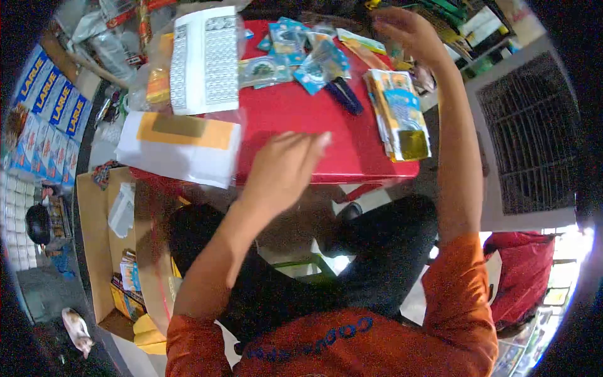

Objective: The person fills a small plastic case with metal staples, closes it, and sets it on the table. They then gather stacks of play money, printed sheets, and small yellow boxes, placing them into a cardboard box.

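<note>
My left hand (pixel 286 164) hovers over the near edge of the red table (pixel 282 113), its fingers loosely bent and somewhat apart, with nothing visible in them. My right hand (pixel 408 34) reaches across the far right corner; its fingers are blurred, and a small yellow thing (pixel 373 4) shows by the fingertips. Between my hands lie a dark blue stapler-like object (pixel 344 95) and several blue-and-clear packets (pixel 323 63). A stack of printed packets (pixel 397 113) sits at the right edge. To the left are a printed white sheet (pixel 205 63) and a white-and-orange packet (pixel 179 144).
An open cardboard box (pixel 100 245) with printed packs stands at the lower left. Blue LARUE cartons (pixel 53 88) are stacked at the far left. A cat (pixel 78 330) lies on the floor. A large grilled panel (pixel 527 132) stands on the right.
</note>
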Demonstrator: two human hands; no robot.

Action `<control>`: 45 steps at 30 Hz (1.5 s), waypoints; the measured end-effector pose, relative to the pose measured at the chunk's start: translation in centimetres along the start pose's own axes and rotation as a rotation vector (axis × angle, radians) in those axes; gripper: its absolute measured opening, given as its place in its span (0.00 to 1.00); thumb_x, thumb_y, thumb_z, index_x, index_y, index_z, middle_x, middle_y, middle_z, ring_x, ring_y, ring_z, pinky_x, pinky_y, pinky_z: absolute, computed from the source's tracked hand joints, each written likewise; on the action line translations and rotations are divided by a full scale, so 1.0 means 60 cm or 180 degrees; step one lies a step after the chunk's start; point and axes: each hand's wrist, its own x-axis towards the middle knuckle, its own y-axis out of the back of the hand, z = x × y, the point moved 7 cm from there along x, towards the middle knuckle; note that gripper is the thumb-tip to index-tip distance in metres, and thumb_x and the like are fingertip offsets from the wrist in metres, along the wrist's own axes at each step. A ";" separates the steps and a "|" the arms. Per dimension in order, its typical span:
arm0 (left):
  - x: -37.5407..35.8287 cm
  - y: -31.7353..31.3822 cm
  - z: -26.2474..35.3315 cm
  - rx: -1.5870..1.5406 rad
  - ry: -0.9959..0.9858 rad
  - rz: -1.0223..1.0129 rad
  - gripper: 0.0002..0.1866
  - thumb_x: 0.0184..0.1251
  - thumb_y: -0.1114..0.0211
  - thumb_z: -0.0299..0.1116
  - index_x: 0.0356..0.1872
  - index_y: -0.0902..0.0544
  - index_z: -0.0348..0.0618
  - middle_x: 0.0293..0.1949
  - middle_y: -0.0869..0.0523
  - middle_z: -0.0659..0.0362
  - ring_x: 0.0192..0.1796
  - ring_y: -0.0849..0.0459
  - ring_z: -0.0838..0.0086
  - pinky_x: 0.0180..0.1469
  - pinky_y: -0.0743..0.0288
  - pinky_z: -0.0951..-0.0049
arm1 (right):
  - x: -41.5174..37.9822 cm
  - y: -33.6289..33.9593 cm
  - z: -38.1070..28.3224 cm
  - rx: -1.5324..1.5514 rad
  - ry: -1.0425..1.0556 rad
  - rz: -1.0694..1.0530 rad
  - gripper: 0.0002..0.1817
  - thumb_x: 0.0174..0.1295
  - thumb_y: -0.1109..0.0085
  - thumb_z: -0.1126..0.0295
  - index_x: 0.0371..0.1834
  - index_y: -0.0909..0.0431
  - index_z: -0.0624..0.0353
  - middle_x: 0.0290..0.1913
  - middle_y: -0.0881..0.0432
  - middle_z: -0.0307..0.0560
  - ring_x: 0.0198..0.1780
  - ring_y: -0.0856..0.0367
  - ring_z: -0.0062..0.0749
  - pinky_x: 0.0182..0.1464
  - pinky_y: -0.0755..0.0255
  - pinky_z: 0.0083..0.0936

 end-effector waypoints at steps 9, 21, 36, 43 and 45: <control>0.063 -0.032 -0.039 -0.1046 0.0785 0.0459 0.17 0.79 0.41 0.42 0.45 0.15 0.38 0.38 0.10 0.56 0.43 0.12 0.73 0.53 0.22 0.70 | -0.192 -0.037 0.019 0.0382 -0.0819 0.0580 0.24 0.67 0.38 0.60 0.62 0.21 0.63 0.54 0.14 0.55 0.56 0.15 0.38 0.59 0.24 0.32; 0.101 -0.027 -0.095 -0.1614 0.0986 0.1279 0.18 0.75 0.37 0.35 0.59 0.22 0.38 0.57 0.16 0.51 0.59 0.18 0.68 0.64 0.27 0.67 | 0.046 -0.236 -0.016 -0.1245 0.0315 -0.1157 0.44 0.40 0.22 0.64 0.68 0.27 0.44 0.73 0.35 0.54 0.73 0.37 0.60 0.72 0.40 0.55; 0.075 0.052 -0.122 -0.2230 0.1301 0.1999 0.16 0.74 0.42 0.35 0.55 0.18 0.37 0.49 0.14 0.56 0.50 0.17 0.72 0.56 0.24 0.72 | -0.014 -0.073 -0.092 -0.0265 0.0398 -0.0708 0.18 0.56 0.27 0.60 0.46 0.15 0.57 0.37 0.12 0.47 0.40 0.12 0.39 0.44 0.23 0.37; 0.055 0.079 -0.137 -0.2775 0.1271 0.2381 0.15 0.73 0.42 0.33 0.54 0.19 0.37 0.43 0.16 0.58 0.42 0.19 0.75 0.51 0.25 0.72 | -0.154 -0.179 -0.131 0.1174 -0.0798 -0.1229 0.20 0.56 0.26 0.62 0.47 0.16 0.64 0.35 0.12 0.49 0.37 0.14 0.31 0.41 0.22 0.31; 0.054 0.075 -0.131 -0.2758 0.1307 0.2309 0.15 0.73 0.42 0.33 0.54 0.19 0.38 0.43 0.16 0.58 0.42 0.18 0.75 0.51 0.25 0.72 | -0.154 -0.191 -0.152 0.0283 -0.0455 -0.1044 0.23 0.57 0.26 0.61 0.51 0.16 0.66 0.38 0.12 0.52 0.41 0.14 0.32 0.44 0.22 0.30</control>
